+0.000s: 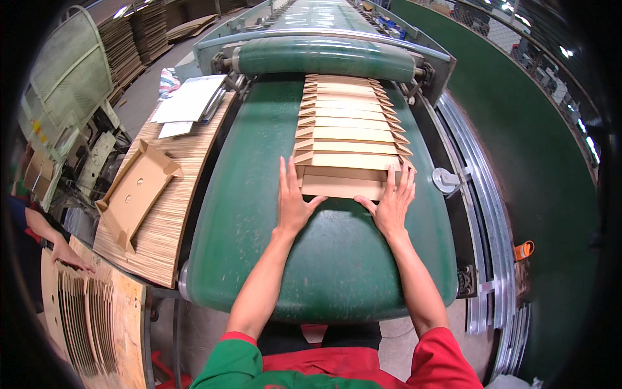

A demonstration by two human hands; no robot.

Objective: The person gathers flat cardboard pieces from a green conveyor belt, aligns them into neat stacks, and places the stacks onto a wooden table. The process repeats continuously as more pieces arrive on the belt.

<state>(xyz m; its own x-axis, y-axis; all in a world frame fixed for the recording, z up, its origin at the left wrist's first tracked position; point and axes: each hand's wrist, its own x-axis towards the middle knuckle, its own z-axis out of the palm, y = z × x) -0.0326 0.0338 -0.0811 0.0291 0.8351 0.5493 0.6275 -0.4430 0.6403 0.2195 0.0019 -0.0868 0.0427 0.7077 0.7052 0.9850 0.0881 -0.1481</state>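
Observation:
A row of overlapping folded cardboard trays [353, 117] runs along the green conveyor belt [317, 279] toward the roller. At the row's near end is one brown cardboard tray [343, 185], held between my two hands. My left hand [293, 201] lies along its left side, fingers straight and pointing away, thumb at the near edge. On the opposite side, my right hand [392, 202] has its fingers over the right corner, and its thumb also meets the near edge. The undersides of both hands are hidden.
A green roller [324, 57] spans the belt ahead. At left, a stack of cardboard sheets [162, 220] bears another folded tray [139, 191] and white papers [189, 100]. A co-worker's hand [68, 254] rests by slotted cardboard pieces [84, 318]. Metal rails [483, 214] run along the right.

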